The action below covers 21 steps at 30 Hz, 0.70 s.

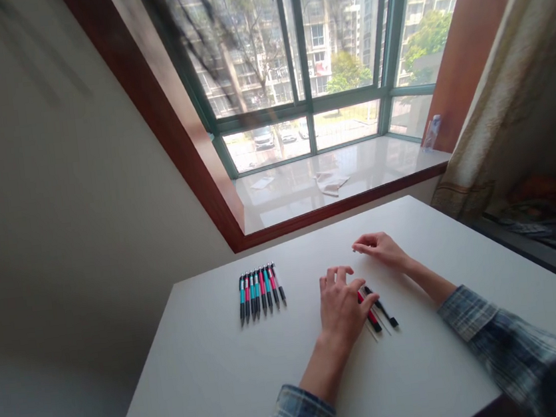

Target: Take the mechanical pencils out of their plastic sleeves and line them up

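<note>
My left hand (339, 303) is palm down over the table, with its fingers apart and its thumb stretched across a small group of pen parts. Beneath and beside that thumb lie a red pen barrel with a black grip (374, 323), thin white refill-like sticks (383, 322) and a slim black piece with a square end (391, 316). The left fingers partly hide these parts. Farther out, my right hand (382, 249) is a little above or on the tabletop, its thumb and fingertips pinched together. Whether anything small is in that pinch cannot be made out.
A neat row of several teal, red and pink pens with black grips (262, 294) lies left of my hands on the white table (215, 363). Behind it, the windowsill holds a crumpled cloth (331, 182) and a clear bottle (431, 133). A curtain (491, 97) hangs at the right.
</note>
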Available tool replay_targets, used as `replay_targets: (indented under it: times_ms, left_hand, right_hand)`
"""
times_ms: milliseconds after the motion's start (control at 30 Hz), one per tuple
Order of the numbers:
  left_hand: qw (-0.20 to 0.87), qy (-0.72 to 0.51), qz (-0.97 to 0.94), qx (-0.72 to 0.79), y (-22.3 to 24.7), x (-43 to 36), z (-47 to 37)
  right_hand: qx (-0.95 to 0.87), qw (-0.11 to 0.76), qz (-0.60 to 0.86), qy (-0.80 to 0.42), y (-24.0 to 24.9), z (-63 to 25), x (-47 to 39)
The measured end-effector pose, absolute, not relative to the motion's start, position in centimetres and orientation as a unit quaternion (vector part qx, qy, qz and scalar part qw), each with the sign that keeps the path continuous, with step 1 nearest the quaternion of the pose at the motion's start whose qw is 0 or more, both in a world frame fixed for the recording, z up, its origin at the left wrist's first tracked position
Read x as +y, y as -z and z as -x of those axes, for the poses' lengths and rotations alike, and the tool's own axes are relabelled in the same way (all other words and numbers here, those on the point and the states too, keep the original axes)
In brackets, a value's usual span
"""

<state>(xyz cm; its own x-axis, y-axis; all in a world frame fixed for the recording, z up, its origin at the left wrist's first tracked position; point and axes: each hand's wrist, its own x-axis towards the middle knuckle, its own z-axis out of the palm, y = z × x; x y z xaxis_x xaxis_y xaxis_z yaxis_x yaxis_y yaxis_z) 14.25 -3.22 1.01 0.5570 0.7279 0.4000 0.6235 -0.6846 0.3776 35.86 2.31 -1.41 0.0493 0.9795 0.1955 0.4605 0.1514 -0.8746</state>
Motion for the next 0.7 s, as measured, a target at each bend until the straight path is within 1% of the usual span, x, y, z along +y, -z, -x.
replay_targets:
  times_ms: [433,567,700]
  left_hand:
    - [0.155,-0.281,-0.871,0.371,-1.1,-3.6,-14.7]
    - [0.199,-0.293,-0.862,0.362,-1.5,-4.1,-14.8]
    - [0.263,-0.334,-0.843,0.329,-2.2,-4.5,-15.0]
  right_hand:
    - [-0.613,0.441,0.581,-0.305,1.6,-35.8,2.4]
    - [-0.607,0.451,0.575,-0.315,1.6,-35.9,2.4]
    - [-0.599,0.467,0.559,-0.333,1.2,-35.9,2.4]
